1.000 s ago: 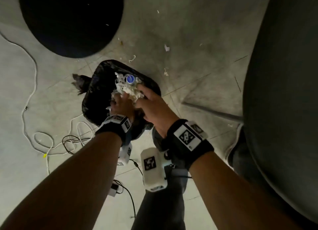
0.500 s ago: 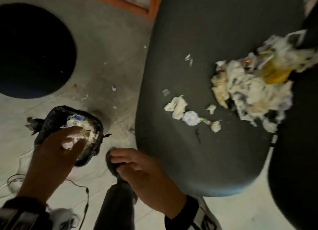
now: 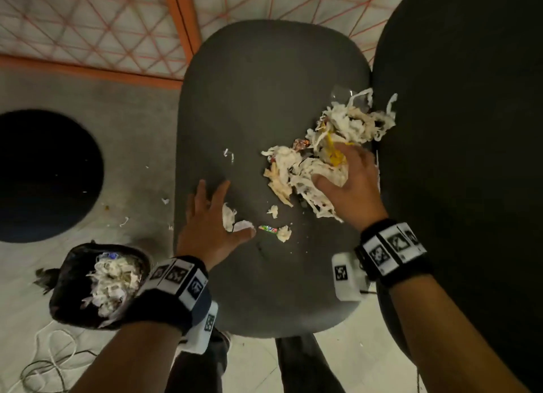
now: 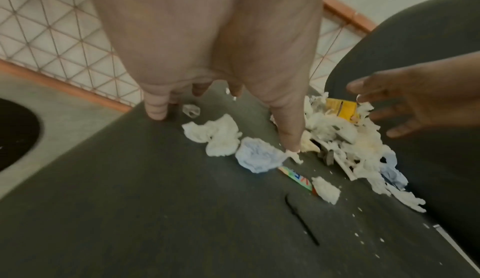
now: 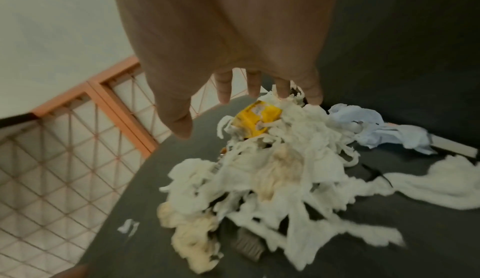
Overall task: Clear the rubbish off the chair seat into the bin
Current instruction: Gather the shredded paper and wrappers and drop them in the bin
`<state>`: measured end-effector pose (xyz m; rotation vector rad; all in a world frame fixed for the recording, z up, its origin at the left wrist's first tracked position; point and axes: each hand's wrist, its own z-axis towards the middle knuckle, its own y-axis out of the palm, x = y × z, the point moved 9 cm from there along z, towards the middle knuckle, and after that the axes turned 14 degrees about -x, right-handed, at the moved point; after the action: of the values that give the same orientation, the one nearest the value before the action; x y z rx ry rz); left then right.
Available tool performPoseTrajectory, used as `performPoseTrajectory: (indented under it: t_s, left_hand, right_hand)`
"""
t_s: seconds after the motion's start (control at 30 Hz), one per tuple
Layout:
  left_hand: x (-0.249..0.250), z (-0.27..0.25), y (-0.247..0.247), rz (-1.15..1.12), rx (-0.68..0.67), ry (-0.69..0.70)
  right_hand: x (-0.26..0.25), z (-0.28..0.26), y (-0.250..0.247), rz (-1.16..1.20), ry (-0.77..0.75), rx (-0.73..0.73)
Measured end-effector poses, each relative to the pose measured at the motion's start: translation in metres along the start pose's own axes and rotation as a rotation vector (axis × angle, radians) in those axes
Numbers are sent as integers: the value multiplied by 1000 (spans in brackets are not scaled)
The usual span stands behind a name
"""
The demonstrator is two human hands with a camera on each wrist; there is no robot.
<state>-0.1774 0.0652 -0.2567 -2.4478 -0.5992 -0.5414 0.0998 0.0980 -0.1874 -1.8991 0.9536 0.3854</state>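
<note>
A dark grey chair seat (image 3: pixel 264 98) fills the middle of the head view. A heap of shredded white tissue (image 3: pixel 338 134) with a yellow packet (image 5: pixel 259 116) lies on its right side, against the backrest. My right hand (image 3: pixel 335 169) hovers open over that heap, fingers spread. My left hand (image 3: pixel 232 207) is open too, fingers splayed around two small tissue balls (image 4: pixel 221 137). A striped sweet wrapper (image 3: pixel 268 229) and one more tissue scrap (image 3: pixel 284 233) lie just right of its thumb. The black-bagged bin (image 3: pixel 67 289) stands on the floor at lower left, holding white tissue.
The dark backrest (image 3: pixel 470 157) rises along the right. An orange-framed mesh panel (image 3: pixel 88 25) runs behind the chair. A black round mat (image 3: pixel 44 175) and paper scraps (image 3: pixel 123 222) lie on the floor at left, cables (image 3: pixel 53 357) beside the bin. A thin black sliver (image 4: pixel 301 221) lies on the seat.
A second ago both hands held a wad of tissue over the bin. They let it go there, swung right, and now hover open over the rubbish on the seat.
</note>
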Motion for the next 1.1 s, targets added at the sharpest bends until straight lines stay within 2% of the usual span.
performPoseTrajectory:
  t_s: [0.07,0.17,0.3,0.37,0.5,0.63,0.7,0.8,0.97,1.1]
  left_hand:
    - [6,7,13,45,-20,-48]
    - [20,4,35,86,26,-56]
    - [42,-8,53,217,144,-22]
    - [49,-5,54,240,161,-4]
    - [58,14,43,119,159,60]
    - [87,32,5,-15,312,110]
    - [103,48,-3,-82,267,96]
    - [125,69,7,-143,77,59]
    - [162,79,41,40,-105,84]
    - [169,76,60,178,-117,33]
  right_hand:
    - [8,25,-5,-47,36,-16]
    - [18,56,-10,-196,117,-66]
    - [10,86,-41,-256,31,37]
    - [7,102,-53,-272,-4,53]
    - [14,135,-54,-244,7,-73]
    - [26,141,-38,-236,46,-164]
    - [30,132,-30,-247,45,-195]
    - [39,107,-15,-156,57,-248]
    - [55,62,3,48,99,-255]
    - [61,45,13,137,111,-248]
